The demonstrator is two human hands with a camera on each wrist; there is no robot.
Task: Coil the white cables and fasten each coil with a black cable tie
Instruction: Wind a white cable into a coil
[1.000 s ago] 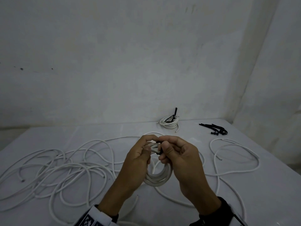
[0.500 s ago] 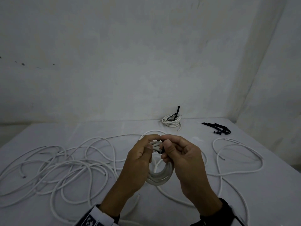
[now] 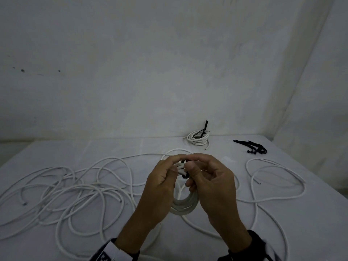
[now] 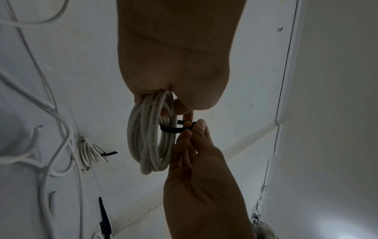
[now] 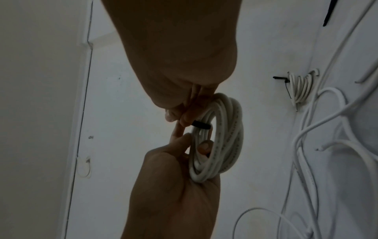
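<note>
A small white coil (image 3: 185,205) is held up at lower centre of the head view, above the bench (image 3: 282,232). The coil hangs from both hands, clear of the surface.

The left hand (image 3: 162,187) is clenched on the coil's upper strands; in the right wrist view its fingers (image 5: 205,146) are seen curled through the loop, the coil (image 5: 220,137) resting across the palm.

The right hand (image 3: 212,183) is pinched on a black tie (image 3: 185,169) at the coil's top. In the left wrist view the tie (image 4: 174,129) is seen wrapped round the bundle (image 4: 149,134), its end nipped between right thumb and fingertips (image 4: 199,125). Whether the tie is locked cannot be told.

Other items, head view:
- A finished coil (image 3: 197,138) with its own black tie is set at the far bench edge against the wall (image 3: 150,63), upper centre-right.
- Spare ties (image 3: 253,147) are piled at upper right of the bench, well apart from the hands.
- Loose cable (image 3: 66,189) is sprawled over the left half of the bench.
- Another loose cable (image 3: 273,178) is looped on the right.

Dark wrist straps are seen at the bottom edge of the frame.
</note>
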